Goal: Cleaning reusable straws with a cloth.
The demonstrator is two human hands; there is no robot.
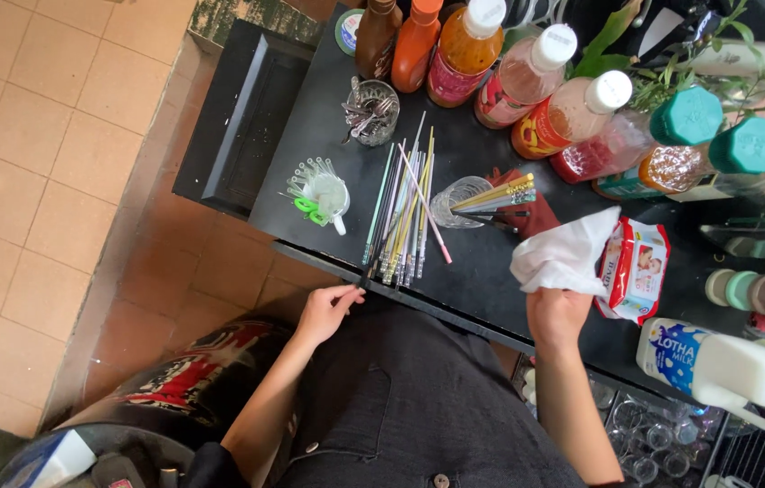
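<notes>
- Head view: the left hand (326, 310) is at the near edge of the black tabletop (482, 271), its fingers pinched narrow on the near end of one straw from the row of straws (401, 212) lying there.
- Head view: the right hand (556, 316) is raised over the near edge, fingers closed around a white wipe (563, 255) that billows above the fist.
- Head view: the wet-wipe packet (637, 268) lies just beside the right hand; a tipped glass (457, 201) holding more straws lies right of the row.
- Head view: sauce bottles (527, 81) crowd the far edge; a white milk jug (726, 370) lies at the near right corner.
- Risk, as judged: the row's ends overhang the near edge, so a sideways pull could drag neighbouring straws to the floor.
</notes>
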